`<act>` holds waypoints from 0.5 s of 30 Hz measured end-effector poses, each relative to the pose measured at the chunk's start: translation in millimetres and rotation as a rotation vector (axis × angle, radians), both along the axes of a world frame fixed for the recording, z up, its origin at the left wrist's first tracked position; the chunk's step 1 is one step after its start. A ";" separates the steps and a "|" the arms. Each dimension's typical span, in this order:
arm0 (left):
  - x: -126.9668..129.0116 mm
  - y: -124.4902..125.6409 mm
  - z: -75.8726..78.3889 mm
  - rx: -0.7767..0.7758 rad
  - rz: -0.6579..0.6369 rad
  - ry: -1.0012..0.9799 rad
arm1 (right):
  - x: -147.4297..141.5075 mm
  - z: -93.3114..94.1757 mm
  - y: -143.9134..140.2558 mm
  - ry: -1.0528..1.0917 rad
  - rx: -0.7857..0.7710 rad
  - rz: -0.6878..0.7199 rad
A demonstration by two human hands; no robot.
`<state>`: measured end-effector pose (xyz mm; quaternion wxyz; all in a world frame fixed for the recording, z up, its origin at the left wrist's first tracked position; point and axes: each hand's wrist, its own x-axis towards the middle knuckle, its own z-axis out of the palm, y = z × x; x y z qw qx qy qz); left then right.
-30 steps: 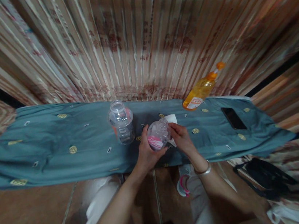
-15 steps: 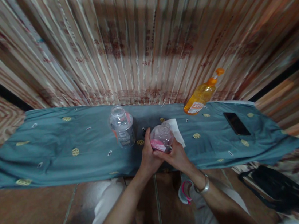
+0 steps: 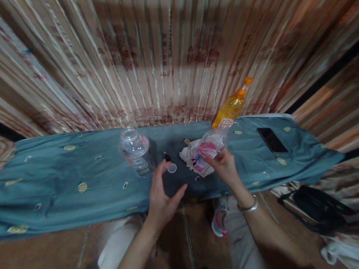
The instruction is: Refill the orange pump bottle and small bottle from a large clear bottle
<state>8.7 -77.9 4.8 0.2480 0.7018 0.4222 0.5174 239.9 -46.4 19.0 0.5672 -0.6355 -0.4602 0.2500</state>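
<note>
My right hand (image 3: 227,169) grips a clear plastic bottle (image 3: 212,140) with a pink label. The bottle leans with its neck to the upper right, over some crumpled white paper (image 3: 185,155). Its neck overlaps the label of the orange pump bottle (image 3: 228,109) behind. My left hand (image 3: 162,200) is empty, thumb and fingers spread apart. By its fingertips lie a small round translucent lid (image 3: 172,168) and a small black object (image 3: 167,158) whose kind I cannot make out. Left of these stands a larger clear plastic jar (image 3: 139,159), its mouth uncovered.
A green patterned cloth (image 3: 55,173) covers the narrow table. Towards its right end lies a black phone (image 3: 272,140). A pleated curtain (image 3: 156,58) hangs right behind the table. Below, a dark bag (image 3: 318,206) rests at the right.
My left hand has let go of the bottle and moved left, opening. My right hand has tilted the bottle and carried it right, over the paper. The view has shifted slightly.
</note>
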 end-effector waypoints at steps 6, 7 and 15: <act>-53.3 2.0 31.9 0.131 0.226 -0.098 | 19.2 -15.9 12.0 -0.144 -0.076 -0.081; -60.5 6.4 33.0 0.137 0.261 -0.156 | 19.6 -17.9 13.6 -0.164 -0.083 -0.087; -78.2 52.1 -15.1 -0.264 0.406 -0.366 | 10.5 -30.6 22.7 -0.220 -0.086 -0.063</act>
